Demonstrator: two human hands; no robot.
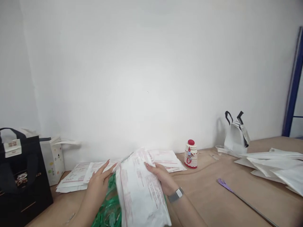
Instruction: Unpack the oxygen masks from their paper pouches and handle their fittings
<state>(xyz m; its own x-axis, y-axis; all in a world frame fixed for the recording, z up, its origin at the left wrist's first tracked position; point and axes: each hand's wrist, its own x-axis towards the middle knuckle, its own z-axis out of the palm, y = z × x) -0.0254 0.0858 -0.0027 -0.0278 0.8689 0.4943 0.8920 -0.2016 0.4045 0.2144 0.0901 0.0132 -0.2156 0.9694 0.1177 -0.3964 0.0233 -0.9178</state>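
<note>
My right hand (161, 176), with a grey-banded watch on its wrist, grips a white paper packet (142, 192) with red print by its right side, thumb on the front. The packet is tilted over a heap of shiny green plastic (109, 205), which it partly hides. To the left of the packet, my left hand (99, 179) has its fingers stretched apart near the packet's upper left edge; I see nothing held in it. More printed white packets (75, 176) lie flat behind my left hand, and others (165, 159) lie behind the held one.
A black bag (23, 179) and a white patterned bag (53, 160) stand at left. A cream jar with a red knob (190, 154) stands near the wall. At right are a purple-tipped rod (243, 200), a white bag with black handles (236, 138) and stacked white packets (276, 165).
</note>
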